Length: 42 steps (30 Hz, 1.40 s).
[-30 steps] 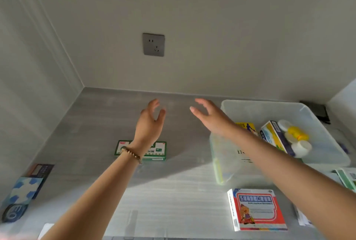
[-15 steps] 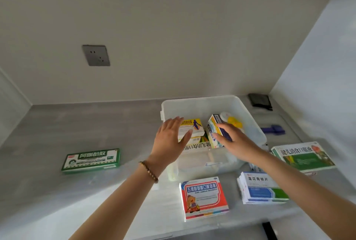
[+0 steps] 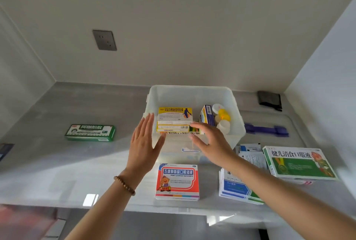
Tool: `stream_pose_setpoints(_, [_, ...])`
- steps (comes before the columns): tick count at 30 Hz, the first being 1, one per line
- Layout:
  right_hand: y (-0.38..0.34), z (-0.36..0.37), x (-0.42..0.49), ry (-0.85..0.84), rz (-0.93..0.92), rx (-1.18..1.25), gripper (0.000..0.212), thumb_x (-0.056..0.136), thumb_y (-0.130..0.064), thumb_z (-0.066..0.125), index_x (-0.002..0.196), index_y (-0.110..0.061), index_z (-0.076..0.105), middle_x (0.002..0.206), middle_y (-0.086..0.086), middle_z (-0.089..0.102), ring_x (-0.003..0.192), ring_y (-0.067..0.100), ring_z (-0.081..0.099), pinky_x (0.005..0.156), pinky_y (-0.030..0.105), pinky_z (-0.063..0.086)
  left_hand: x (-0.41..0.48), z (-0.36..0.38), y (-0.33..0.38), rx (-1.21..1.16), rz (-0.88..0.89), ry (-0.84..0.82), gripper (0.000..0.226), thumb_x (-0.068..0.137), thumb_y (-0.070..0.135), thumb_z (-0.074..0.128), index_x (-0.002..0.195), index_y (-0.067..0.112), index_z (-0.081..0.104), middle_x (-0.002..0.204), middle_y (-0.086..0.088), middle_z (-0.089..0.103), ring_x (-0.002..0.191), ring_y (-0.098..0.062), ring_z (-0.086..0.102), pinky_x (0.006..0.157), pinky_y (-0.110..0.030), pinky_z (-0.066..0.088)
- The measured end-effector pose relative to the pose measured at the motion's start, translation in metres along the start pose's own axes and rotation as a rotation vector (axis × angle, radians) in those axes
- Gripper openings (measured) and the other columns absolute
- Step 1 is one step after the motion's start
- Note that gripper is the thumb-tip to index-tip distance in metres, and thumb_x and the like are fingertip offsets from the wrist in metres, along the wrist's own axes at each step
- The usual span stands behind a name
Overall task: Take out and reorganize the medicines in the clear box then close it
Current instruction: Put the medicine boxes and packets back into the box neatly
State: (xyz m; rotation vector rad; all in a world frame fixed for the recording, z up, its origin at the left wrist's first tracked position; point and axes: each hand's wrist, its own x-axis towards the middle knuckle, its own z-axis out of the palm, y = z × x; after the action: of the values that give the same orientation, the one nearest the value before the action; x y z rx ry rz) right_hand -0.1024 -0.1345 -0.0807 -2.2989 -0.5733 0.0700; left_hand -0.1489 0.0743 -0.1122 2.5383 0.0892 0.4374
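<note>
**Hands drawn back from the medicines**

Both hands have pulled back to the near wall of the clear box (image 3: pixel 190 93) — left hand (image 3: pixel 143 143) and right hand (image 3: pixel 210 141) flat, fingers straight and slightly spread, holding nothing. The box sits lidless on the grey counter (image 3: pixel 96 162), with a yellow carton (image 3: pixel 174 118) inside.

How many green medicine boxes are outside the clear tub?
2: the left green box lies alone on the counter; the right green box tops other packs, which may hide more.

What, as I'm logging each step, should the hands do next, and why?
Probably close both hands on the yellow box stack and lift it out: the left hand and right hand hover open beside it, holding nothing, and medicines lie in the clear box.
</note>
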Motion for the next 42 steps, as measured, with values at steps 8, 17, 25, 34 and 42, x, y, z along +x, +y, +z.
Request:
stream_pose_setpoints(8, [0.020, 0.033, -0.072, -0.147, 0.008, 0.279, 0.031, 0.091, -0.034, 0.055, 0.122, -0.029, 0.055, 0.132, -0.018, 0.051, 0.125, -0.003, 0.043, 0.100, 0.011, 0.039, -0.068, 0.024, -0.021, -0.105, -0.287, -0.047, 0.082, 0.083, 0.063, 0.030, 0.147, 0.024, -0.001, 0.156, 0.000, 0.014, 0.141, -0.016, 0.018, 0.110, -0.034, 0.025])
stream_pose_setpoints(17, [0.056, 0.100, -0.069, -0.221, 0.622, 0.316, 0.067, 0.086, -0.043, 0.060, 0.141, -0.016, 0.033, 0.144, 0.004, 0.040, 0.126, 0.016, 0.045, 0.100, 0.029, 0.042, -0.078, 0.076, -0.035, -0.323, -0.464, -0.518, 0.046, 0.093, 0.050, 0.031, 0.126, 0.019, 0.042, 0.121, -0.004, 0.059, 0.106, -0.017, 0.057, 0.085, -0.033, 0.053])
stream_pose_setpoints(25, [0.036, 0.127, -0.062, -0.056, 0.794, 0.651, 0.048, 0.085, -0.037, 0.063, 0.123, -0.017, 0.042, 0.121, 0.005, 0.058, 0.103, 0.018, 0.057, 0.083, 0.029, 0.047, -0.089, 0.099, -0.031, -0.659, -0.714, -0.351, 0.028, 0.096, 0.035, 0.040, 0.115, 0.017, 0.047, 0.103, -0.004, 0.063, 0.089, -0.013, 0.063, 0.060, -0.015, 0.048])
stream_pose_setpoints(34, [-0.016, 0.129, -0.059, -0.087, 0.656, 0.788, 0.055, 0.083, -0.034, 0.067, 0.127, -0.025, 0.034, 0.121, 0.005, 0.054, 0.108, 0.018, 0.059, 0.087, 0.030, 0.052, -0.077, 0.030, -0.051, -0.728, -0.676, -0.191, 0.039, 0.085, 0.049, 0.051, 0.118, 0.031, 0.040, 0.095, -0.001, 0.066, 0.076, -0.017, 0.069, 0.057, -0.027, 0.057])
stream_pose_setpoints(42, [-0.080, 0.102, -0.036, -0.332, 0.456, 0.779, 0.057, 0.084, -0.032, 0.066, 0.127, -0.030, 0.029, 0.103, -0.007, 0.063, 0.093, 0.004, 0.064, 0.075, 0.014, 0.046, -0.050, -0.081, -0.072, -0.720, -0.621, -0.086, 0.039, 0.075, 0.051, 0.059, 0.092, 0.017, 0.052, 0.077, -0.006, 0.072, 0.062, -0.023, 0.071, 0.048, -0.029, 0.055])
